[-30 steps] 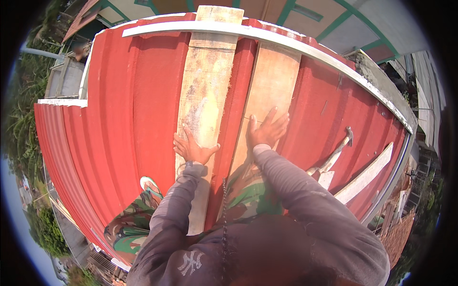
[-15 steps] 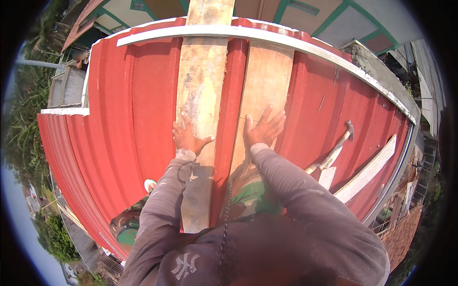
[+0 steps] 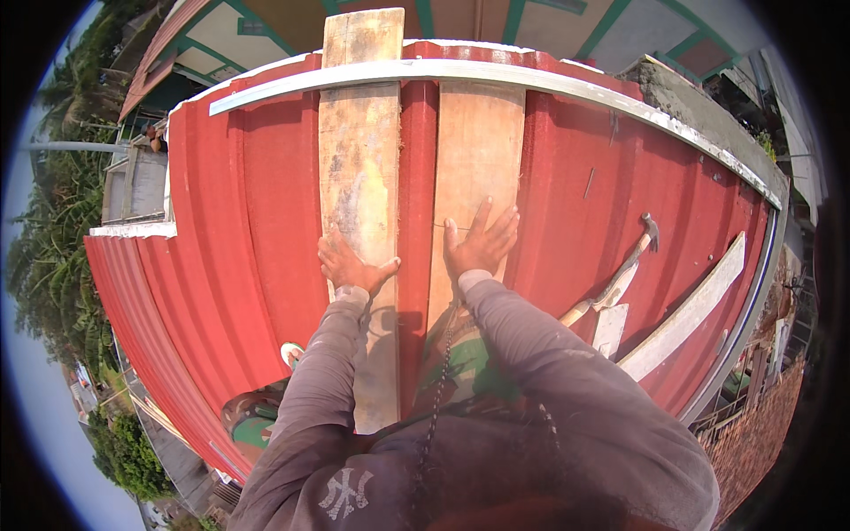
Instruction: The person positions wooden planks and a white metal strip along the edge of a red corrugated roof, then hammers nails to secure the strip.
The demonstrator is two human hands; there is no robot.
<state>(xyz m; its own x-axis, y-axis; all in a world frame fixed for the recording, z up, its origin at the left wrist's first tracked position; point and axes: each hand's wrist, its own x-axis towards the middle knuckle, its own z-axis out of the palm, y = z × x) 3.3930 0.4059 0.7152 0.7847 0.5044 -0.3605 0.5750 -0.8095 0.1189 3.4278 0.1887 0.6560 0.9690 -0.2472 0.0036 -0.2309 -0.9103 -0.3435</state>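
Note:
Two pale wooden planks lie lengthwise on a red ribbed metal roof (image 3: 266,195). On the left plank (image 3: 361,142) my left hand (image 3: 351,264) presses flat, its fingers spread and thumb pointing right. My right hand (image 3: 481,239) lies spread on the right plank (image 3: 480,142), palm down. Neither hand grips anything. Both planks run under a long white strip (image 3: 425,71) at the far side, and the left one sticks out beyond it. My body and sleeves hide the near ends.
At right on the roof lie a claw hammer (image 3: 639,243), a white board (image 3: 691,310) and a short white offcut (image 3: 610,329). A round white object (image 3: 290,354) is left of my left forearm. A concrete ledge (image 3: 677,97) borders the far right, with trees (image 3: 62,230) beyond the left edge.
The view has shifted slightly, so the roof and planks sit a little differently in the picture. Both hands stay flat on the same planks.

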